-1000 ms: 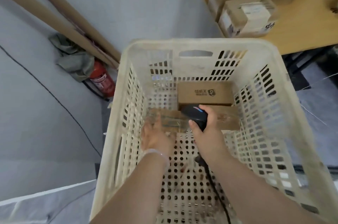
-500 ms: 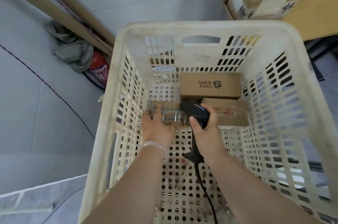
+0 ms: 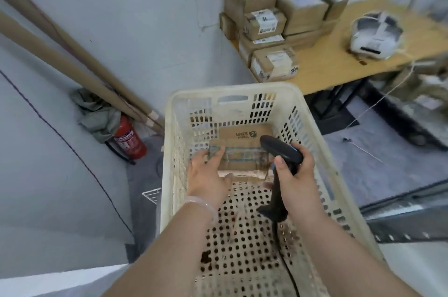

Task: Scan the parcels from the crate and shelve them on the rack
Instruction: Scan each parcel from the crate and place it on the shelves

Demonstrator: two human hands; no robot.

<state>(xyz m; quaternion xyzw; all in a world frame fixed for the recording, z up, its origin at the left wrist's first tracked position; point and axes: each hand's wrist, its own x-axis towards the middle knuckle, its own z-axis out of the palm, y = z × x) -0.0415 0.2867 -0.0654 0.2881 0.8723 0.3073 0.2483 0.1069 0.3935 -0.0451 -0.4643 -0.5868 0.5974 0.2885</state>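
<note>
A cream perforated plastic crate [image 3: 169, 175] stands on the floor below me. Inside, my left hand [image 3: 208, 175] grips a taped brown cardboard parcel [image 3: 240, 157] by its left end and holds it lifted above the crate floor. Behind it lies a second cardboard parcel [image 3: 244, 133] with a printed logo. My right hand [image 3: 294, 173] is closed on the handle of a black corded barcode scanner [image 3: 281, 151], whose head sits at the parcel's right end.
A wooden table [image 3: 358, 64] at the back right carries stacked cardboard parcels [image 3: 274, 30] and a white label printer [image 3: 375, 35]. A red fire extinguisher [image 3: 129, 139], grey cloth and long cardboard tubes [image 3: 60, 54] lean at the left wall. A metal rack rail [image 3: 407, 221] lies right.
The view has tilted up, so the table shows. My left hand has raised the taped parcel off the crate floor, and the scanner has shifted right of it.
</note>
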